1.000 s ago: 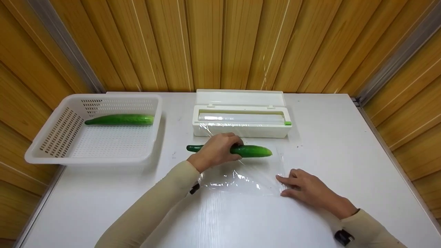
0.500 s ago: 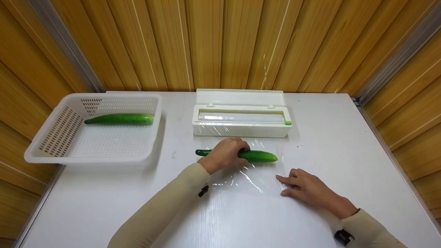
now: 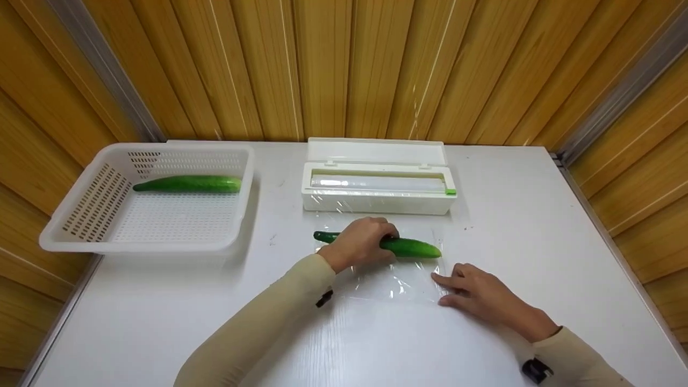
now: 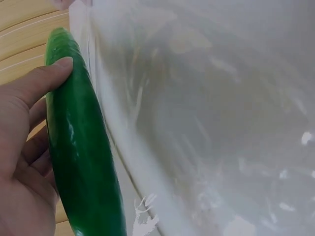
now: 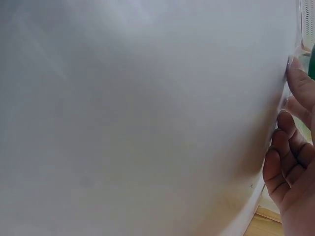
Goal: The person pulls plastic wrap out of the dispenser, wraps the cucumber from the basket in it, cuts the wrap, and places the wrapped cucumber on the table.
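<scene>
My left hand [image 3: 360, 243] grips a green cucumber [image 3: 413, 248] round its middle, just in front of the wrap dispenser. In the left wrist view the thumb lies over the cucumber [image 4: 86, 142] and the fingers pass behind it. Clear plastic wrap [image 3: 398, 287] spreads on the table under and in front of the cucumber, running out from the dispenser. At the wrap's right edge my right hand [image 3: 478, 293] presses with its fingertips, thumb and forefinger apart. The right wrist view shows these fingers [image 5: 280, 142] against the white surface.
A white wrap dispenser [image 3: 379, 204], lid raised, stands at the back with a film roll [image 3: 376, 183] inside. To the left, a white plastic basket [image 3: 140, 247] holds another cucumber [image 3: 188, 184]. Panelled walls [image 3: 322, 70] rise behind and beside the white table [image 3: 537, 215].
My left hand has shifted the cucumber to the right and a little toward me, over the wrap. The right hand has stayed in place at the wrap's edge.
</scene>
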`<state>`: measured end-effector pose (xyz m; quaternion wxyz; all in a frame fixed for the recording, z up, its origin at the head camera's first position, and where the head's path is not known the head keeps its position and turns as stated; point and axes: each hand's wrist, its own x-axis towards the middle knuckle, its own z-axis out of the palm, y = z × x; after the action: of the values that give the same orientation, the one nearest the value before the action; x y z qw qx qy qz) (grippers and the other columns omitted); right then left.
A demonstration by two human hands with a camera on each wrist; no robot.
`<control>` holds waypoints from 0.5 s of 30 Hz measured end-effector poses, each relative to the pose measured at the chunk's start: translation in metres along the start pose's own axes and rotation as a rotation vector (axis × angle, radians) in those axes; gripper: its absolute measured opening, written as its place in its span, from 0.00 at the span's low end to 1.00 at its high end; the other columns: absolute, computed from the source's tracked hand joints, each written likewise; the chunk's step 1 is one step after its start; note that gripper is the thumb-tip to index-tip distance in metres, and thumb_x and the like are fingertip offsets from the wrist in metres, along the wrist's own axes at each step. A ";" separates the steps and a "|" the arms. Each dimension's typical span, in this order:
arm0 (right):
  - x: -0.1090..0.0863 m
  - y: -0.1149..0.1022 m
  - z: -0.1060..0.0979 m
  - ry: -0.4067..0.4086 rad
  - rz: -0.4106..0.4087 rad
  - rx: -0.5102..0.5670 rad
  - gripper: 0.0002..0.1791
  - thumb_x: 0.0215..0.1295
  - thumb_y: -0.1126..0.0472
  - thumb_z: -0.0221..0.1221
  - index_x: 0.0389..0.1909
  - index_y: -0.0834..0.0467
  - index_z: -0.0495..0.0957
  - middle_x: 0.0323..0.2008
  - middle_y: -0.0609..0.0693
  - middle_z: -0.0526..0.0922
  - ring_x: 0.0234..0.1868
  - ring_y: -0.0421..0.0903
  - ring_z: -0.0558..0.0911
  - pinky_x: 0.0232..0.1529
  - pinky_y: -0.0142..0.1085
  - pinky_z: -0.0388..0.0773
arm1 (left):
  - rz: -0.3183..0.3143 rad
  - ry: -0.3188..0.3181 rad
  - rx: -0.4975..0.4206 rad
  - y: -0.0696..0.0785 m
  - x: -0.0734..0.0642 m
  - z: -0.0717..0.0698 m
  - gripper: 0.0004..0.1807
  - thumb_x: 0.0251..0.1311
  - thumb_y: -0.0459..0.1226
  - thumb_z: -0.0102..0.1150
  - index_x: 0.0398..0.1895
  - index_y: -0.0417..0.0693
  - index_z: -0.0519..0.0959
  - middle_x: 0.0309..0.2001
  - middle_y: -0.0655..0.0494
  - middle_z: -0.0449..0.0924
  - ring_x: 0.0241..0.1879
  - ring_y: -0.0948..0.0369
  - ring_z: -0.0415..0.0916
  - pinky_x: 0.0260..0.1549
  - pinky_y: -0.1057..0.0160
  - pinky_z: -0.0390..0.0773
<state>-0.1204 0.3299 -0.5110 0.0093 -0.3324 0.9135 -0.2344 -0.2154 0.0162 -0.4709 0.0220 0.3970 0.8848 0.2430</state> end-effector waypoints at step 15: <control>0.001 0.002 0.001 0.012 -0.014 0.002 0.27 0.69 0.48 0.70 0.64 0.56 0.84 0.38 0.36 0.70 0.35 0.33 0.66 0.33 0.30 0.68 | -0.032 -0.020 0.007 -0.006 0.004 0.010 0.17 0.59 0.40 0.80 0.51 0.47 0.89 0.44 0.57 0.87 0.43 0.62 0.81 0.51 0.65 0.79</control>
<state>-0.1221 0.3298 -0.5124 0.0023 -0.3375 0.9109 -0.2373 -0.2197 0.0194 -0.4817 0.0336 0.3854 0.8915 0.2355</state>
